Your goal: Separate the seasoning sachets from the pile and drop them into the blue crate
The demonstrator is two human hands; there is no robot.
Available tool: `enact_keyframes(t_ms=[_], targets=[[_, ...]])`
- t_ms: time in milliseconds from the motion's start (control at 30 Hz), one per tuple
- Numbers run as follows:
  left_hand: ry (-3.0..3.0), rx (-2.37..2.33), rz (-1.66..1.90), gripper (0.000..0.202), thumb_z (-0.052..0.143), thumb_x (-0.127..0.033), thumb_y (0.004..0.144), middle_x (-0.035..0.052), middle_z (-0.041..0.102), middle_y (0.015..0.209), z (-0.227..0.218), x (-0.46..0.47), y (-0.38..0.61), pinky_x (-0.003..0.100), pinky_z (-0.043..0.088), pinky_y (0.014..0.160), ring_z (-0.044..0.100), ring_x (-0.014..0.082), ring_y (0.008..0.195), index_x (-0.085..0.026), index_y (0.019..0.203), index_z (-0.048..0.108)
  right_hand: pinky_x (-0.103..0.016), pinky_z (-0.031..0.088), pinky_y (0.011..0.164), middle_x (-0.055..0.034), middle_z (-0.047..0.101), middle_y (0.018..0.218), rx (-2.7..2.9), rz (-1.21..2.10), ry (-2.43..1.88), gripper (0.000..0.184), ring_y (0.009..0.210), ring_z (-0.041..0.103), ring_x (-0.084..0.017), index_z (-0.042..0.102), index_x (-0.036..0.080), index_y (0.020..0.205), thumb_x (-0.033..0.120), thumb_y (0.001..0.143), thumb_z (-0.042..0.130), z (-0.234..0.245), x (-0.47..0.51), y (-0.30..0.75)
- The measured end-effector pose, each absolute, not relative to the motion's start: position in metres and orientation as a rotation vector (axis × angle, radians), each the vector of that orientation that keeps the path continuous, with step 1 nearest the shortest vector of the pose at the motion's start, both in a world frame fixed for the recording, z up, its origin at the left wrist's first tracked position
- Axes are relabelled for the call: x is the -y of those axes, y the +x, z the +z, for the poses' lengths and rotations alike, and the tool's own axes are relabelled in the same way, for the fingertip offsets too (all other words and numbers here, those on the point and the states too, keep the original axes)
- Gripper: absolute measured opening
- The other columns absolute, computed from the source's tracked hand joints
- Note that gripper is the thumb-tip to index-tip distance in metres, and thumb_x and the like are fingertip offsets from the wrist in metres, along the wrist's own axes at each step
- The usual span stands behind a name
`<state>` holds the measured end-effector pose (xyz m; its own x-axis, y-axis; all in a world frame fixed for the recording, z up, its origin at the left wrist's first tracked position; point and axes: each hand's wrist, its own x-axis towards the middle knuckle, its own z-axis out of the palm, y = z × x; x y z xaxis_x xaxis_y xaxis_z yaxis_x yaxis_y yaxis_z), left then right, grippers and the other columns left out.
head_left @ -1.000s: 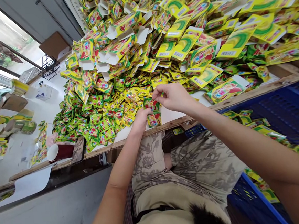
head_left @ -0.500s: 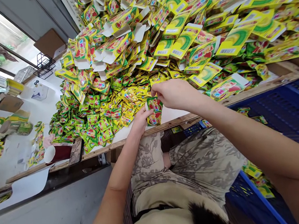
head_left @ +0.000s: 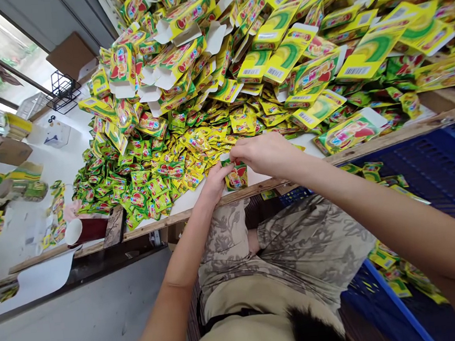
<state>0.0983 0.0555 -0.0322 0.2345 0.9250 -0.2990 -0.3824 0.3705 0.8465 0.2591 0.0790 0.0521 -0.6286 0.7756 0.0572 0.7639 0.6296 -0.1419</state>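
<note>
A small green candy packet (head_left: 237, 178) with red watermelon print stands between my hands at the table's front edge. My left hand (head_left: 215, 183) grips it from the left side, thumb across its front. Closed fingertips of my right hand (head_left: 263, 153) press at its top and hide the upper part. A white edge shows at the top left of the packet; whether it is a box flap I cannot tell. Behind my hands lie loose yellow sachets (head_left: 197, 141), and green sachets (head_left: 142, 190) spread to the left.
A tall heap of yellow candy boxes (head_left: 282, 63), many with open flaps, covers the back. At left are a dark red cup (head_left: 88, 230), a phone (head_left: 114, 226) and a black wire rack (head_left: 62, 91). Blue crates (head_left: 420, 176) holding packets stand at right, below the wooden table edge (head_left: 252, 190).
My right hand has moved down onto the top of the packet, and less of the packet shows. My left hand has stayed on its side. The view has shifted slightly.
</note>
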Motion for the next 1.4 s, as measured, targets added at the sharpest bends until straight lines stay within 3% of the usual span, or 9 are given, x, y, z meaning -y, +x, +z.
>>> enact_keyframes(t_ms=[333,667,800,967,1233,1400], targets=[[0.761,-0.965,0.979,0.032,0.074,-0.03,0.066,0.0012,0.071,0.088,-0.03,-0.052,0.099,0.031,0.046,0.086,0.065,0.0197,0.09,-0.016,0.093,0.066,-0.026,0.029,0.057,-0.0018,0.075,0.09,2.71,0.223,-1.25,0.022,0.075,0.063,-0.016,0.074,0.024,0.089,0.018,0.086,0.053,0.06,-0.088,0.258],[0.801,-0.916,0.94,0.039,0.079,-0.035,0.064,0.0031,0.073,0.091,-0.03,-0.049,0.098,0.036,0.046,0.092,0.066,0.0244,0.097,-0.016,0.096,0.068,-0.026,0.02,0.051,-0.0015,0.074,0.088,2.683,0.06,-1.041,0.031,0.067,0.058,-0.012,0.072,0.023,0.095,0.016,0.091,0.042,0.04,-0.076,0.274],[0.898,-0.916,0.901,0.044,0.081,-0.042,0.065,0.004,0.072,0.095,-0.034,-0.046,0.093,0.034,0.047,0.091,0.065,0.0221,0.096,-0.016,0.098,0.068,-0.027,0.022,0.053,-0.0025,0.072,0.088,2.667,-0.023,-0.995,0.031,0.067,0.057,-0.012,0.071,0.023,0.098,0.013,0.09,0.043,0.04,-0.071,0.279],[1.013,-0.966,0.825,0.048,0.086,-0.039,0.059,0.002,0.07,0.086,-0.037,-0.045,0.088,0.031,0.047,0.085,0.064,0.0175,0.086,-0.015,0.095,0.066,-0.027,0.024,0.054,-0.0031,0.071,0.087,2.743,0.039,-0.963,0.03,0.065,0.056,-0.012,0.07,0.022,0.097,0.012,0.09,0.043,0.039,-0.066,0.281],[0.989,-0.9,0.782,0.046,0.086,-0.04,0.059,0.0042,0.071,0.086,-0.034,-0.045,0.089,0.034,0.047,0.089,0.066,0.0208,0.092,-0.014,0.09,0.066,-0.027,0.041,0.067,-0.0058,0.073,0.098,2.483,0.332,-1.092,0.027,0.087,0.064,-0.017,0.07,0.02,0.101,0.022,0.092,0.044,0.041,-0.076,0.28],[0.978,-0.922,0.776,0.047,0.088,-0.039,0.056,0.0029,0.071,0.083,-0.033,-0.044,0.09,0.031,0.047,0.083,0.065,0.0169,0.081,-0.014,0.088,0.066,-0.028,0.043,0.067,-0.0069,0.071,0.1,2.594,0.412,-1.091,0.026,0.083,0.064,-0.017,0.069,0.02,0.106,0.021,0.088,0.049,0.041,-0.075,0.279]])
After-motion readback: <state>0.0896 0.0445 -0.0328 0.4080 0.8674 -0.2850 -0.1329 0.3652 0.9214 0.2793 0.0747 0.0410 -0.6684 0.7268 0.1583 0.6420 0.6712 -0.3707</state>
